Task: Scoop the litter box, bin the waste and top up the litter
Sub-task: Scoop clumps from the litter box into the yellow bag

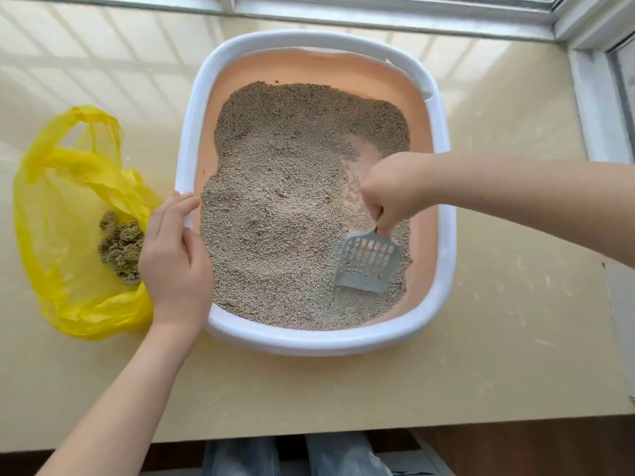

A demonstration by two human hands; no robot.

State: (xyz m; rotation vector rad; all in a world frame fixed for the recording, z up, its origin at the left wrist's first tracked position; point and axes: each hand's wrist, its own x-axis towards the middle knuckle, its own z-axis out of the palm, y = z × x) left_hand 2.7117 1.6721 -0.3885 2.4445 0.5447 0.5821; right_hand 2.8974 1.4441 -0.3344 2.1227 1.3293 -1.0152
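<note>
Peach-coloured plastic lines the inside of the litter box [426, 139], which has a thick white rim and sits on a beige countertop [498, 338] by a window frame [395, 12]. We see grey-beige litter [275, 201] covering most of the tray; a bare patch of tray floor shows right of centre, just above our right hand [388, 194].

That hand is curled tight round the handle of a grey slotted scoop [369, 262], gripping it from above. Scoop blade rests on the litter in the near-right part of the box, front edge pointing toward us. A few granules sit on the blade; we cannot tell whether any clump is in it.

Our left hand [175, 255] lies on the box's left rim, fingers nearly straight and resting along the edge, fingertips reaching onto the inner side. It grips nothing.

Just left of the box, touching our left hand, a yellow plastic bag [65, 207] lies open on the counter. A darker clump of waste litter [120, 252] sits inside it, partly hidden by the hand.

At the bottom edge we see blue-jeaned legs [240, 455] below the counter.
</note>
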